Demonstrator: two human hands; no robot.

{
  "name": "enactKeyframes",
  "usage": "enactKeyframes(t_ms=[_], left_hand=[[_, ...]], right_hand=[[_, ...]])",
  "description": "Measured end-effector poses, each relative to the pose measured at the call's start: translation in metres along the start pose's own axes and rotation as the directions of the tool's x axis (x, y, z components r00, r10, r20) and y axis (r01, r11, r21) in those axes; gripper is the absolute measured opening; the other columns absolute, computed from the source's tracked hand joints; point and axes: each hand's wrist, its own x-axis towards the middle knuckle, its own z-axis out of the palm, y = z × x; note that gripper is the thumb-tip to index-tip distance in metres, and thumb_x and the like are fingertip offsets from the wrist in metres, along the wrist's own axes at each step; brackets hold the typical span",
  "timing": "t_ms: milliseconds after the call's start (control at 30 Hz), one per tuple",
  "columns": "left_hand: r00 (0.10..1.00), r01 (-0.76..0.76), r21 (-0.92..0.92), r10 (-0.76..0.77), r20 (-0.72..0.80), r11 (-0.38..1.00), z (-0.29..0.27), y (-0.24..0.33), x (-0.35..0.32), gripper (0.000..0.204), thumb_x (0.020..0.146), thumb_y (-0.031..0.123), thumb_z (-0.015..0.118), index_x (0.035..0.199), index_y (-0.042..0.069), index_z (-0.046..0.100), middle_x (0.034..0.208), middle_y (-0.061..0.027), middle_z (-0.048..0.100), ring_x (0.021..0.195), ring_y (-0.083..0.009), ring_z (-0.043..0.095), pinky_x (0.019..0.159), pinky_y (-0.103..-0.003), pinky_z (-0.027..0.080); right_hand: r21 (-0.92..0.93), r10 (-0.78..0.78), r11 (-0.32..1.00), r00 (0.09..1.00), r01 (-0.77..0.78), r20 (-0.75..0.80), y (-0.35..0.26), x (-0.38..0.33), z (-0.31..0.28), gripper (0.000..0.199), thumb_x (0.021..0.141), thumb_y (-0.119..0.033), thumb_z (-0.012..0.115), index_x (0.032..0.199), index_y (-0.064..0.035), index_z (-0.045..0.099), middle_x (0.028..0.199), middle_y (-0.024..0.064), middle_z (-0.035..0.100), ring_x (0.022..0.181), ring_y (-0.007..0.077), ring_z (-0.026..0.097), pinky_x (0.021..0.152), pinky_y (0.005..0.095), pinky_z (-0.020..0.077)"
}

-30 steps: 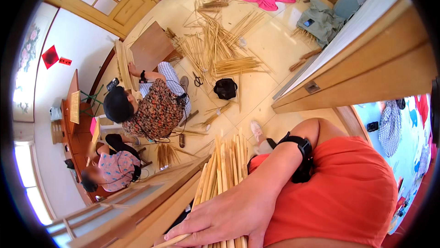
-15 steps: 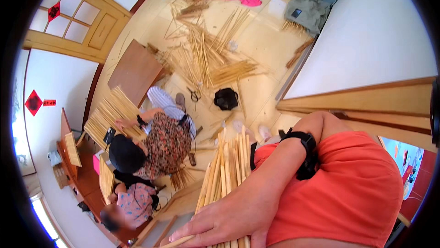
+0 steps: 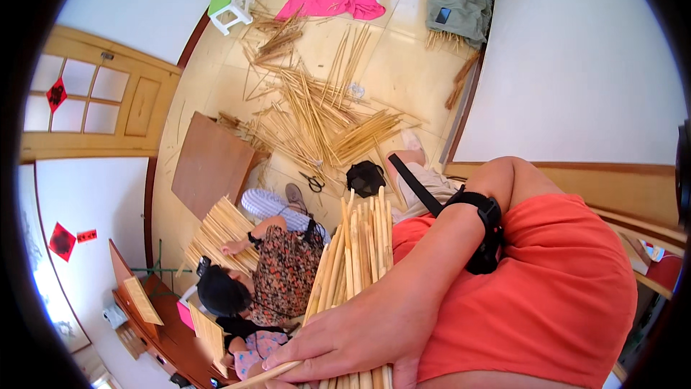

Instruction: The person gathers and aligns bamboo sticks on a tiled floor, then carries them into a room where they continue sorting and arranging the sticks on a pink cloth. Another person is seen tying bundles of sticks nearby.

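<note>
My right hand [image 3: 353, 342] lies across a bundle of pale, straw-coloured stalks [image 3: 360, 245], with its fingers curled over them. The stalks stand close together, their cut ends pointing away from me and their lower ends running out of the picture. One single stalk [image 3: 263, 374] sticks out to the left from between the fingers. A black strap [image 3: 479, 227] circles my right forearm, beside my orange top [image 3: 540, 288]. My left hand is out of the picture.
Loose stalks [image 3: 309, 112] lie scattered on the tiled floor, with scissors [image 3: 313, 182] and a black bag [image 3: 366, 178] nearby. At left a person in a flowered top [image 3: 284, 274] handles a row of stalks [image 3: 223, 234]. Another person's patterned sleeve [image 3: 255, 349] shows below.
My view has turned, so the co-workers sit lower and the second is more cut off. A bare leg and beige cloth now show beyond my forearm. My right hand stays on the bundle.
</note>
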Motion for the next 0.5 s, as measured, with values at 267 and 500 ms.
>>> enactKeyframes(t_ms=[267, 500], left_hand=[[0.977, 0.208, -0.120, -0.213, -0.029, 0.971, -0.115, -0.122, -0.004, 0.047, 0.090, 0.003, 0.039, 0.127, 0.030, 0.051, 0.098, -0.0101, 0.066, 0.081, -0.0212, 0.056, 0.079, -0.028, 0.045], [0.912, 0.402, -0.213, -0.410, 0.009, 0.890, -0.295, -0.321, 0.039, 0.043, 0.094, 0.008, 0.037, 0.129, 0.030, 0.049, 0.103, -0.0097, 0.065, 0.084, -0.0215, 0.055, 0.084, -0.029, 0.044]], right_hand=[[-0.172, 0.063, 0.983, 0.997, -0.070, -0.044, 0.019, -0.034, -0.164, 0.118, 0.055, -0.040, 0.083, 0.135, 0.0130, 0.015, 0.134, 0.0299, 0.029, 0.122, 0.0427, 0.035, 0.103, 0.0426, 0.0301], [-0.117, 0.034, 0.992, 0.991, -0.049, -0.128, 0.028, -0.055, -0.429, 0.120, 0.059, -0.037, 0.082, 0.138, 0.0105, 0.006, 0.136, 0.0320, 0.023, 0.123, 0.0460, 0.031, 0.104, 0.0458, 0.0270]])
